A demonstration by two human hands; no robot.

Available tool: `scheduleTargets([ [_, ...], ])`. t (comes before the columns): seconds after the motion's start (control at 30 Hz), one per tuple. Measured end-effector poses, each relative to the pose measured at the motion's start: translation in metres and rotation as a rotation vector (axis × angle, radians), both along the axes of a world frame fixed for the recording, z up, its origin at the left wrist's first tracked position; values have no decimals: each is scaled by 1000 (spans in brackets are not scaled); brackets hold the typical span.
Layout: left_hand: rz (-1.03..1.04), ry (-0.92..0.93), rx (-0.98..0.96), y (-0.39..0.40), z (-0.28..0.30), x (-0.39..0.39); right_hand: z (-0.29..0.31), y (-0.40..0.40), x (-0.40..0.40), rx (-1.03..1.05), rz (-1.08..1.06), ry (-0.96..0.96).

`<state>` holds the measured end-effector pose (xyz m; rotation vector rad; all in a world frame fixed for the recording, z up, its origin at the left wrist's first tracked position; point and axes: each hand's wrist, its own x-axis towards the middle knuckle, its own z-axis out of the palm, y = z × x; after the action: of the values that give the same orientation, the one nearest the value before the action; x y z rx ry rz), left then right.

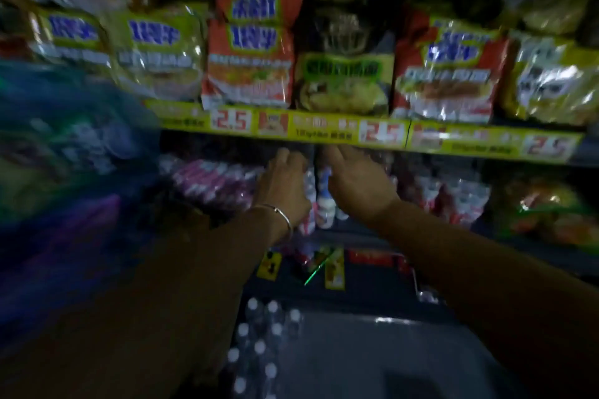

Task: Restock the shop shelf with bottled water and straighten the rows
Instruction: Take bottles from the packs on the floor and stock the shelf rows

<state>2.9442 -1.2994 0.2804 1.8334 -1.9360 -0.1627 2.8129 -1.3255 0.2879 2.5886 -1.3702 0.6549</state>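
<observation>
Where the view is nearest, at the bottom, a grey crate point(372, 350) holds a cluster of bottles point(259, 343), white caps up, packed along its left side; both forearms reach over it toward the shelf; a thin bangle point(282, 217) sits on the left wrist.

Left hand point(285, 185): back of hand to camera, fingers extended up and forward under the yellow price strip point(324, 129), lying against the shelf bottles point(319, 201) at their left; whether it grips one I cannot tell, blur too heavy.

Right hand point(356, 181): fingers straight, fairly wide, palm facing left, just right of those same bottles; contact unclear.

Shelf bottles stand upright between the two hands, white with red-blue labels; more bottles point(453, 197) in a row to the right; pink-topped packs point(214, 178) to the left.

Below that shelf edge, small yellow tags point(334, 269) hang.

Beyond, above the price strip marked 2.5, noodle packs point(249, 65) stand in a row, yellow, red, green; a second tier stacked behind, dim.

Far left: blurred blue-green bag point(64, 139).
</observation>
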Motion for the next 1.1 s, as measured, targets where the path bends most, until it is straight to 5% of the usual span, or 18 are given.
scheduleTargets([
  [0.33, -24, -144, 447, 30, -318, 12, -329, 39, 2, 590, -133, 228],
  [0.63, -31, -184, 575, 5, -503, 48, -561, 10, 37, 844, -196, 213],
  [0.87, -54, -165, 573, -14, -571, 72, -653, -21, 56, 940, -269, -6],
  [1.1, -92, -183, 612, -27, -572, 81, -643, -24, 57, 938, -289, -169],
])
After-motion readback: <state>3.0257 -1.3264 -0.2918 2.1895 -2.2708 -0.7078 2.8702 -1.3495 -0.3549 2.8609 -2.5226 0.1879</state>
